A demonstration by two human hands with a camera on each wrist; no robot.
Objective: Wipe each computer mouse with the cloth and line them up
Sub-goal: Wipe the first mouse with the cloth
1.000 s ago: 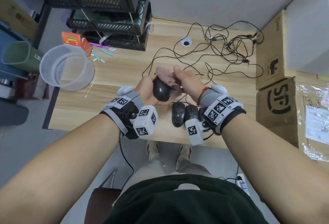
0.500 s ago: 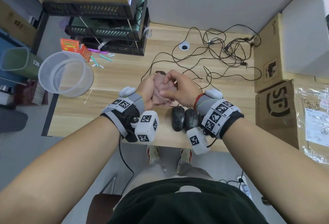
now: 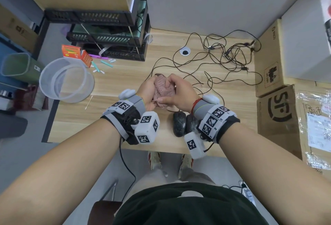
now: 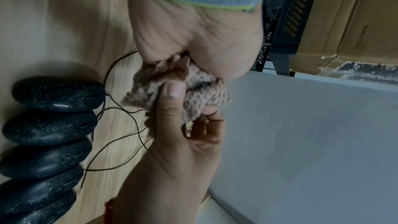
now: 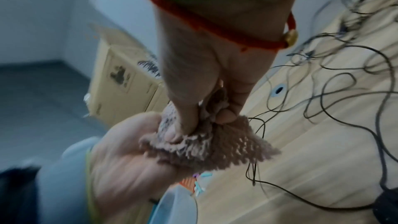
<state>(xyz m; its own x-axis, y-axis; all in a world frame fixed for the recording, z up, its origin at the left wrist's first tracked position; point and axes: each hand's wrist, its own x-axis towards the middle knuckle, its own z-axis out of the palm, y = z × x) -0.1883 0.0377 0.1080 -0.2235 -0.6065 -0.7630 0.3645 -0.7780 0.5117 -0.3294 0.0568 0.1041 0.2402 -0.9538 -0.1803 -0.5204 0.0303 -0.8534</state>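
The computer mouse being wiped is wrapped out of sight inside the pinkish knitted cloth (image 3: 163, 90), held above the middle of the wooden counter (image 3: 75, 117) at the centre of the head view. The left hand (image 3: 147, 93) cups the bundle from the left, its grip curled round it; the right hand (image 3: 179, 91) pinches the cloth, thumb on the near side and fingers curled over the top. In the left wrist view the right thumb presses into the fabric.

By its looks the mouse is light, hard-shelled and smooth, likely slippery under fabric, so the sides are the safer place to hold; its thin cord may snag. The cloth is soft and bunches easily.

Only a dark sliver at the bundle's far edge, in the head view, may be the mouse's shell; it cannot be told for sure. At the left edge of the left wrist view a row of black mice (image 4: 53, 123) lies side by side, touching, speckled with pale dust, the lowest cut off by the frame. The head view shows just two, the right wrist rig covering the rest. The tangled cables (image 3: 231, 58) at upper right cannot be traced to single mice. The right wrist view is blurred.
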